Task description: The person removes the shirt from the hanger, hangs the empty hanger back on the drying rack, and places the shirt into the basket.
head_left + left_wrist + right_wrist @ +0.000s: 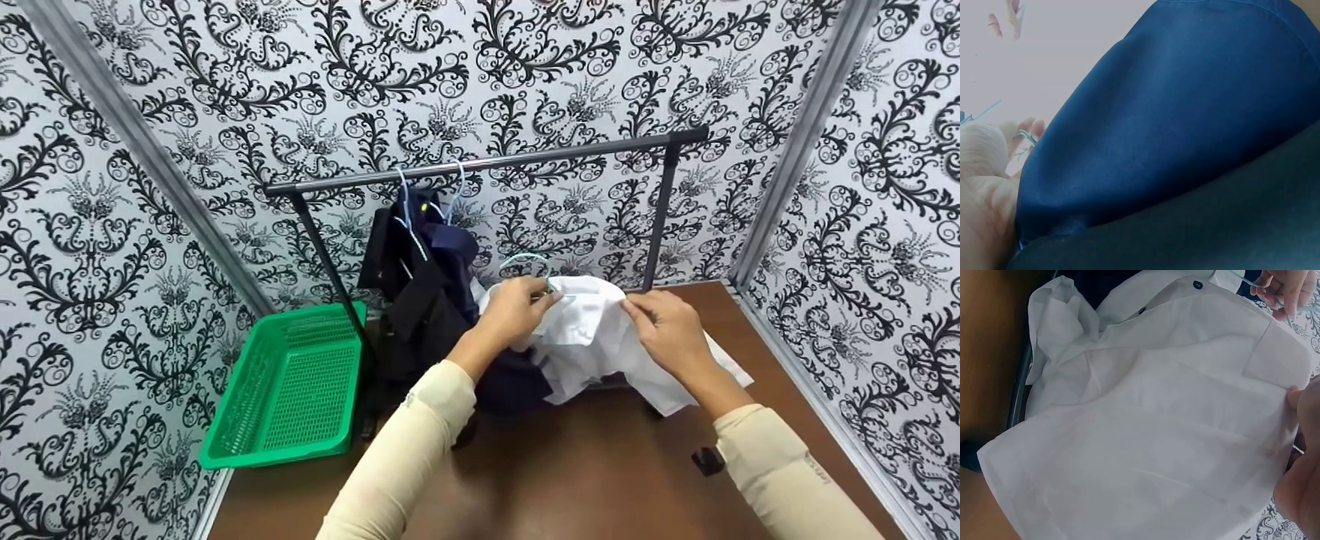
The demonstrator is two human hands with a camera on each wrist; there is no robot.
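My left hand [516,311] pinches a pale teal clothes hanger [525,256], its hook rising above the fingers. The hanger's lower part is mostly hidden by a white shirt [600,356] with dark buttons. With thumb and fingers, my right hand [670,330] grips the shirt's upper edge on the right side. The shirt hangs below both hands, its sleeve spreading to the right. In the right wrist view, the left hand [1287,291] holds the hanger beside the shirt's open front. Navy cloth [1174,112] fills most of the left wrist view.
Behind the hands stands a dark metal garment rack [510,160]. Dark clothes [424,315] hang on its left part from light blue hangers [409,210]. A green plastic basket [259,420] sits left on the brown table [570,472]. Patterned walls close in the back and sides.
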